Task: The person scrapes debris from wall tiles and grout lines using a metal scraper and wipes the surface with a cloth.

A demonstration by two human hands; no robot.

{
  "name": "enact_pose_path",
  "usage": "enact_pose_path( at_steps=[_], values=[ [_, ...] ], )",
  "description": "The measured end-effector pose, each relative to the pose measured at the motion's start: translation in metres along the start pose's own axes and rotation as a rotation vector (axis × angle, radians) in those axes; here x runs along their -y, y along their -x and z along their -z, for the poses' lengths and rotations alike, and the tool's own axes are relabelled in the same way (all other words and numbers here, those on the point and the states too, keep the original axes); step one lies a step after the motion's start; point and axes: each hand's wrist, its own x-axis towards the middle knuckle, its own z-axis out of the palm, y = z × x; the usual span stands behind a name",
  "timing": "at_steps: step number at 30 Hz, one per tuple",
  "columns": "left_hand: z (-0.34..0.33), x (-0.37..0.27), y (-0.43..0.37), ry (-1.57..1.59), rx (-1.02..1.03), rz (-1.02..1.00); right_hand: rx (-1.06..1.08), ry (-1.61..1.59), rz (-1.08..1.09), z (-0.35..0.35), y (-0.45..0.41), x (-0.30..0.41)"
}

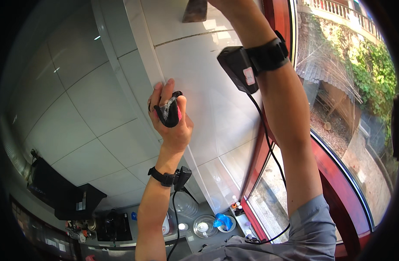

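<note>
My left hand (179, 132) is closed around a folded black-and-pink cloth or pad (168, 115) with whitish fuzz or suds on it. Its fingertips rest at the projecting corner of the white tiled wall (199, 84). Higher up, the top of the picture cuts off most of my right hand (223, 4). Beside it shows the flat, stained blade of a scraper (195, 12), which the hand appears to grip; the handle is out of view. The blade lies close to the tile, but whether it touches cannot be told.
A red-framed window (336, 192) runs along the right. Below are a counter with a glass bowl (205, 226), a blue plastic bag (223, 222), a large clear bottle (184, 205) and a cooktop (114, 228). A black range hood (56, 182) juts out at left. A black cable (268, 140) hangs from my right wrist device.
</note>
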Motion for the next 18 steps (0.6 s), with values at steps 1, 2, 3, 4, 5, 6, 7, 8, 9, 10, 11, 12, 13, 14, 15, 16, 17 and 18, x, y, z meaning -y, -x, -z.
enact_pose_path(
  at_steps=[1, 2, 3, 4, 5, 6, 7, 8, 9, 10, 11, 12, 13, 14, 15, 16, 17, 18],
  values=[
    [0.0, 0.0, 0.0, 0.002, -0.001, 0.003, 0.002, 0.003, -0.001, -0.002, 0.003, -0.006],
    [0.0, 0.001, 0.001, 0.002, -0.001, 0.006, -0.003, 0.004, 0.002, -0.003, 0.007, -0.011],
    [0.0, 0.001, 0.001, 0.003, 0.0, 0.009, -0.008, 0.006, 0.004, -0.003, 0.009, -0.016],
    [0.001, 0.0, 0.001, 0.003, 0.0, 0.013, -0.006, 0.007, 0.001, -0.004, 0.01, -0.016],
    [0.001, -0.001, 0.0, -0.001, 0.008, 0.018, -0.014, 0.042, 0.043, -0.004, 0.01, -0.016],
    [0.001, -0.003, -0.001, -0.004, 0.016, 0.023, -0.022, 0.077, 0.085, -0.005, 0.009, -0.016],
    [0.001, -0.001, 0.0, -0.004, 0.015, 0.023, -0.031, 0.111, 0.131, -0.008, 0.008, -0.012],
    [0.002, 0.0, 0.0, 0.005, 0.006, 0.022, -0.031, 0.111, 0.132, -0.01, 0.008, -0.007],
    [0.003, 0.001, 0.001, 0.015, -0.003, 0.021, -0.079, 0.111, 0.067, -0.01, 0.009, 0.0],
    [0.003, 0.001, 0.001, 0.017, -0.003, 0.022, -0.125, 0.112, 0.001, -0.011, 0.01, 0.006],
    [0.002, 0.001, 0.0, 0.013, -0.002, 0.014, -0.125, 0.114, -0.001, -0.011, 0.011, 0.003],
    [0.002, 0.0, 0.0, 0.01, -0.001, 0.007, -0.097, 0.102, 0.021, -0.012, 0.013, -0.001],
    [0.002, -0.001, -0.001, 0.009, -0.003, 0.005, -0.069, 0.087, 0.046, -0.014, 0.013, -0.001],
    [0.004, -0.003, -0.001, -0.002, 0.016, 0.016, -0.053, 0.065, 0.038, -0.012, 0.009, 0.004],
    [0.004, -0.004, -0.002, -0.014, 0.035, 0.027, -0.053, 0.066, 0.04, -0.012, 0.005, 0.007],
    [0.003, -0.005, -0.002, -0.007, 0.037, 0.029, -0.078, 0.098, 0.049, -0.013, 0.002, 0.011],
    [0.0, -0.005, -0.004, 0.009, 0.012, 0.018, -0.102, 0.132, 0.058, -0.012, 0.001, 0.012],
    [-0.001, -0.005, -0.004, 0.025, -0.013, 0.008, -0.104, 0.14, 0.056, -0.01, 0.005, 0.009]
  ],
)
